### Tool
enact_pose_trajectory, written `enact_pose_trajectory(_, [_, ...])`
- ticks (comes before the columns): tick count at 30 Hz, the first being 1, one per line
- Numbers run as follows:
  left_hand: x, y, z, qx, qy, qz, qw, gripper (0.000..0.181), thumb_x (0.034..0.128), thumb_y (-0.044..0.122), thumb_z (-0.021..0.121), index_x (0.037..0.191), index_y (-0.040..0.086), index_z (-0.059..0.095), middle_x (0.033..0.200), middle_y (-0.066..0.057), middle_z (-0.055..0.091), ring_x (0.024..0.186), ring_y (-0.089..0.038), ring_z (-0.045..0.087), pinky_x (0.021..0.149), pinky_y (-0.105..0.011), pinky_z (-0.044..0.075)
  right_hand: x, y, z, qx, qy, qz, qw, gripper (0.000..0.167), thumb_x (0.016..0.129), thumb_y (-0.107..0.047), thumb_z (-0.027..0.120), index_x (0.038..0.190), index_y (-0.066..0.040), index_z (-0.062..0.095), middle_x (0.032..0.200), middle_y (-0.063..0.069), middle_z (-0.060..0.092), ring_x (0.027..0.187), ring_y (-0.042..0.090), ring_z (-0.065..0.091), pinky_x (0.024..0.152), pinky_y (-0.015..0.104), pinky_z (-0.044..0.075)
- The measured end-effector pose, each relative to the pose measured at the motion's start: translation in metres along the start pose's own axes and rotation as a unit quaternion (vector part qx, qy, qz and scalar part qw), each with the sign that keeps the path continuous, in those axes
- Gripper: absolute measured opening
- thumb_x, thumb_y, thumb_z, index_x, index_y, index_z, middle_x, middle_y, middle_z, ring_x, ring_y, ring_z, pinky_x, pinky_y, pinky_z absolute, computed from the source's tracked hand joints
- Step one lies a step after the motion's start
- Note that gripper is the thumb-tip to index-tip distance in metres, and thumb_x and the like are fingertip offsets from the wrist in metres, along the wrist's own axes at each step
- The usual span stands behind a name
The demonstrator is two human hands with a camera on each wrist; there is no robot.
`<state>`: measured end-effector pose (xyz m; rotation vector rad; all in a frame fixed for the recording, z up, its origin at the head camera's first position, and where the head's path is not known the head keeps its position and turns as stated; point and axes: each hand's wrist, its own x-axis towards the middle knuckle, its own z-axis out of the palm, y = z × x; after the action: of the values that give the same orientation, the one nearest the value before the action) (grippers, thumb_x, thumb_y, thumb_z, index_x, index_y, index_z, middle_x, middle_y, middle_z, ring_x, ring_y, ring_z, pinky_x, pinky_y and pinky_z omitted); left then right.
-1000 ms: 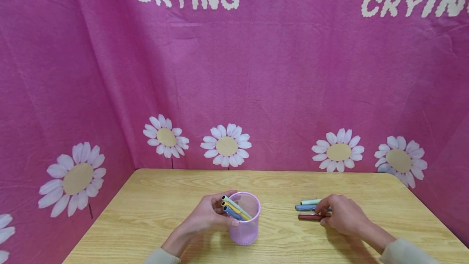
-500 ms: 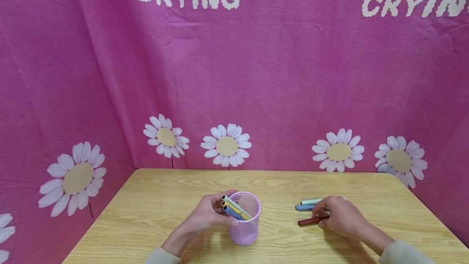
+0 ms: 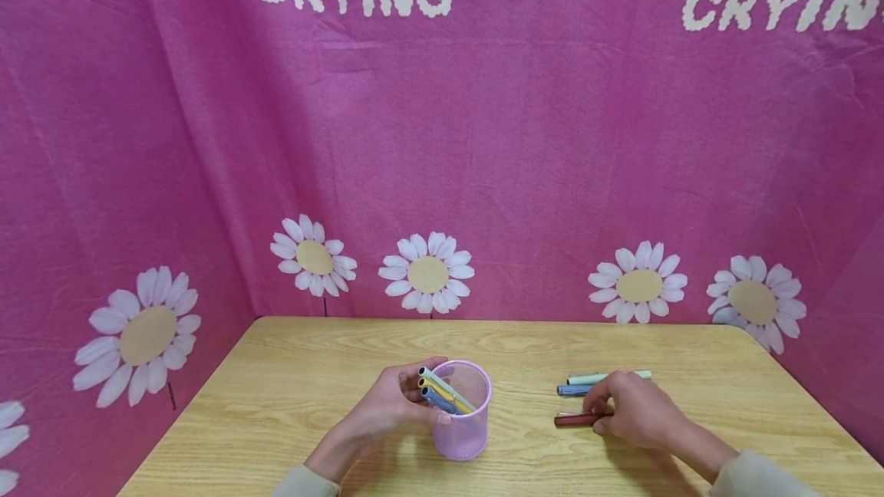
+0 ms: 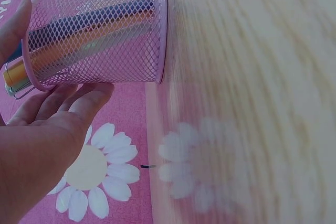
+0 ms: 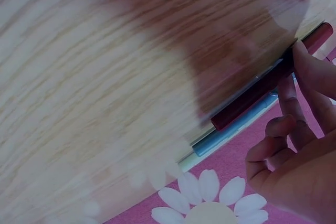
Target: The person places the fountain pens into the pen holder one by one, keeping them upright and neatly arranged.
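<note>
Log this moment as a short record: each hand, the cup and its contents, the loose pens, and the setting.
Left hand: grips the pink mesh pen cup near its rim
Right hand: pinches the dark red pen
Cup position: upright on the wooden table
Cup contents: pale green pen, yellow pen, blue pen
Loose pens: second blue pen and second pale green pen, beyond the dark red one
Backdrop: magenta fabric with daisies
Unclear: whether the dark red pen touches the table

The wooden table (image 3: 331,351) (glossy enough for faint reflections) bears an upright pink mesh cup (image 3: 460,439). To the cup's right, a blue pen (image 3: 572,390) and a pale green pen (image 3: 584,379) lie close together.
</note>
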<state>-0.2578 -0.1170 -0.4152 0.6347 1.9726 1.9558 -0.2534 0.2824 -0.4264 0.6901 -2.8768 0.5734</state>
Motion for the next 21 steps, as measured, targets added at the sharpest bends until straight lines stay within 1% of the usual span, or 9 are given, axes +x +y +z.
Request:
enact_pose_trajectory(3, [-0.0002,-0.0001,-0.0005,-0.002,0.003,-0.003,1.0,0.081,0.0803,-0.001,0.088,0.152,-0.006,0.05,0.132,-0.025,0.067,0.104,-0.02,0.067,0.091,-0.027,0.055,0.001,-0.0029,-0.0002,-0.002,-0.004,0.015,0.9999,0.028,0.069,-0.013,0.097,0.083,-0.029,0.079,0.073,-0.017,0.056,0.073,0.005,0.048,0.064,0.03,0.043])
enact_pose_trajectory(7, [-0.0005,0.0004,-0.0005,-0.002,0.003,-0.006,1.0,0.081,0.0805,0.0,0.088,0.152,-0.005,0.05,0.131,-0.024,0.068,0.104,-0.02,0.068,0.09,-0.027,0.055,0.0019,-0.0048,-0.0009,-0.002,-0.014,0.02,0.9997,0.028,0.07,-0.012,0.097,0.083,-0.029,0.079,0.073,-0.016,0.056,0.073,0.006,0.049,0.064,0.031,0.044])
enact_pose_trajectory(11, [-0.0008,0.0007,-0.0002,-0.002,0.001,-0.008,1.0,0.081,0.0808,0.001,0.088,0.152,-0.004,0.051,0.13,-0.023,0.068,0.105,-0.022,0.068,0.091,-0.028,0.055,0.002,-0.0056,-0.0016,0.0,-0.021,0.012,0.9997,0.029,0.07,-0.01,0.097,0.082,-0.03,0.079,0.072,-0.017,0.055,0.073,0.005,0.048,0.064,0.03,0.043])
enact_pose_trajectory(15, [-0.0007,0.0005,-0.0001,-0.006,0.002,-0.008,0.9999,0.082,0.0802,-0.001,0.088,0.152,-0.005,0.051,0.13,-0.023,0.068,0.103,-0.02,0.067,0.089,-0.027,0.056,0.0022,-0.006,-0.0024,0.003,-0.028,0.003,0.9996,0.03,0.07,-0.009,0.096,0.08,-0.03,0.078,0.072,-0.018,0.056,0.072,0.003,0.048,0.062,0.03,0.042])
enact_pose_trajectory(21, [-0.0006,0.0007,-0.0002,-0.009,0.003,-0.007,0.9999,0.081,0.0803,-0.001,0.088,0.152,-0.005,0.051,0.134,-0.023,0.066,0.104,-0.02,0.067,0.09,-0.027,0.055,0.0029,-0.0088,-0.0048,0.006,-0.038,0.011,0.9992,0.03,0.07,-0.008,0.096,0.079,-0.03,0.078,0.072,-0.018,0.058,0.071,0.004,0.048,0.062,0.03,0.043])
